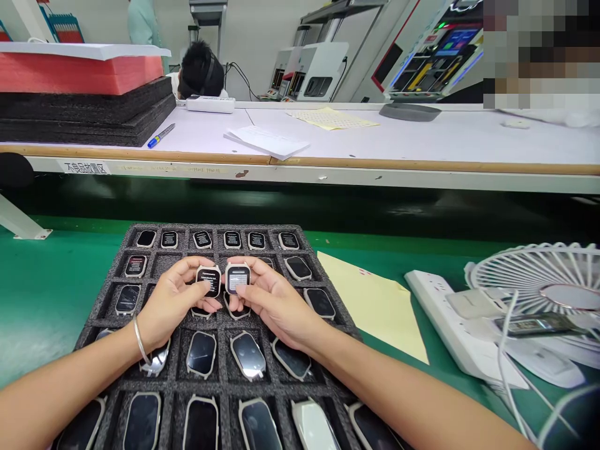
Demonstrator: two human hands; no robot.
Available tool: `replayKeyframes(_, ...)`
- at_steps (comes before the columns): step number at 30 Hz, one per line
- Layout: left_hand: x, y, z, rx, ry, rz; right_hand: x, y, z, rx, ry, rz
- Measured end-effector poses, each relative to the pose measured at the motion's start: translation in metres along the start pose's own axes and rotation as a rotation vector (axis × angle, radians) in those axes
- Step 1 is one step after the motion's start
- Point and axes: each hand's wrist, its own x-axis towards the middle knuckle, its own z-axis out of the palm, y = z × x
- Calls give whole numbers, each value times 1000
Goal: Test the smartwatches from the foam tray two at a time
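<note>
My left hand grips a smartwatch case without a strap; white text shows on its dark screen, and my thumb rests on the glass. Right beside it, my right hand holds a second smartwatch case, whose lit screen shows a pale panel under my thumb. Both are held above a dark foam tray divided into compartments. Several more watch cases lie in it; those in the back row, such as this watch, show text, while a nearer watch has a dark screen. My hands hide part of the middle compartments.
Right of the tray are a yellow sheet, a white power strip with cables and a white fan. Behind runs a raised shelf bearing a foam stack, a pen and papers. A person sits beyond.
</note>
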Motion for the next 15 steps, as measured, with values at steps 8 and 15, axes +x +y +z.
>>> replayKeyframes(8, -1, -1, 0, -12, -37, 36, 1, 0, 1, -11, 20, -6)
replayKeyframes(15, -1, 0, -1, -53, -25, -17, 2, 2, 0, 90, 31, 42)
